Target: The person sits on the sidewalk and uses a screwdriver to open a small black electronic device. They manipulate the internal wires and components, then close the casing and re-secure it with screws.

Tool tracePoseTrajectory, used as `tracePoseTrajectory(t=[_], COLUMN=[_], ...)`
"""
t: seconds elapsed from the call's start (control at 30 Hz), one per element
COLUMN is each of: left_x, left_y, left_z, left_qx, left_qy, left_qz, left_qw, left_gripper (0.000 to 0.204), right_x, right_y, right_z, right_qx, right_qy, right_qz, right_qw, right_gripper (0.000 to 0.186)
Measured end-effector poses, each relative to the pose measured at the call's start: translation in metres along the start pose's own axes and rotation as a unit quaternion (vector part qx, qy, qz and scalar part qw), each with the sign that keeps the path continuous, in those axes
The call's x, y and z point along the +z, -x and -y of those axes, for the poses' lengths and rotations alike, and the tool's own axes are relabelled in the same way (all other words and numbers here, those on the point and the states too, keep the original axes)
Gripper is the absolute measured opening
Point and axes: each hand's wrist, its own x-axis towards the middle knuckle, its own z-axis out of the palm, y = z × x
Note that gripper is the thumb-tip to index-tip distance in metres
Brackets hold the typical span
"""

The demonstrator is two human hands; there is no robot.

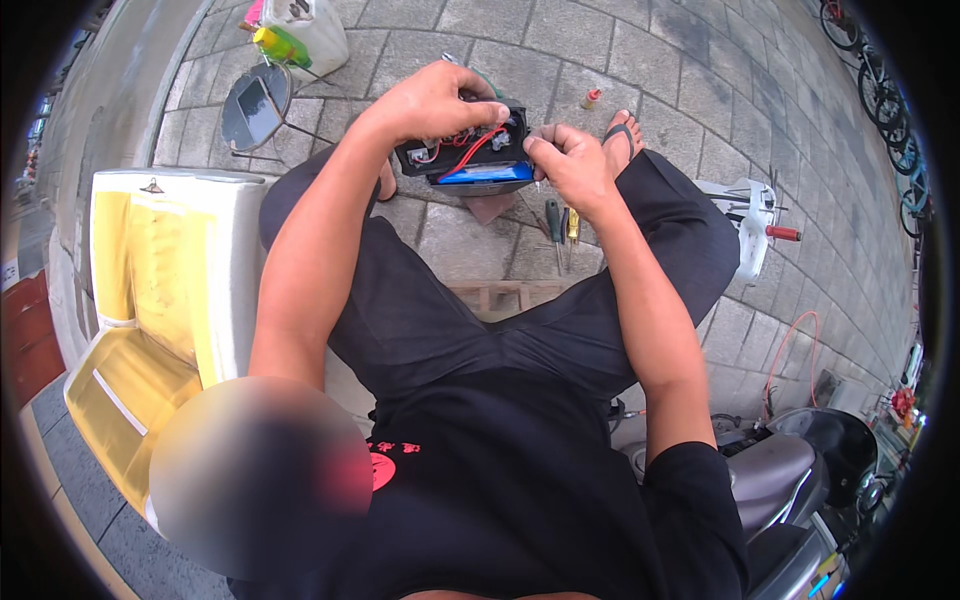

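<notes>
An opened black case (487,187) is held up between my knees. Inside it lie a blue battery pack (485,174), red wires (478,150) and small connectors. Reaching over the case from the left, my left hand (440,103) is closed, thumb and fingers pinched near its upper right corner; what they grip is hidden. My right hand (572,165) is at the right edge of the case, thumb and forefinger pressed together on something too small to make out. On the paving below lie a green-handled screwdriver (552,217) and a yellow-handled screwdriver (573,222).
A small red-capped bottle (592,97) stands ahead. On the left are a yellow-and-white seat (165,260), a round stand (240,125) with a phone (257,108), and a white container (318,40). To the right are a white tray (752,225) of tools and a scooter (770,475).
</notes>
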Motion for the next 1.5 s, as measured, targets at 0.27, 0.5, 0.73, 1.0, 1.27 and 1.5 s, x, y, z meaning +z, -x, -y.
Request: tracePoseTrajectory(t=[0.27,0.5,0.73,1.0,1.27,1.5], left_x=[0.0,-0.003,-0.001,-0.001,-0.002,0.001], left_y=[0.0,0.002,0.0,-0.001,-0.005,-0.006], left_z=[-0.003,-0.009,-0.004,-0.004,0.001,-0.002], left_qx=[0.019,0.005,0.014,0.03,0.03,0.028], left_qy=[-0.039,-0.046,-0.056,-0.043,-0.043,-0.029], left_qz=[-0.012,-0.003,-0.012,-0.007,0.003,-0.008], left_qw=[0.999,0.999,0.998,0.999,0.999,0.999], left_gripper=[0.053,0.055,0.054,0.051,0.053,0.055], right_x=[0.005,0.01,0.018,0.018,0.007,0.005], right_y=[0.007,0.014,0.014,0.012,0.012,0.008], right_z=[-0.004,0.003,0.009,0.003,0.02,0.017], right_qx=[-0.007,-0.027,-0.018,-0.035,0.03,-0.011], right_qy=[0.031,0.057,0.084,0.032,-0.01,0.025], right_qz=[-0.047,-0.066,-0.099,-0.095,-0.027,-0.02], right_qw=[0.998,0.996,0.991,0.994,0.999,0.999], right_gripper=[0.033,0.031,0.032,0.044,0.046,0.053])
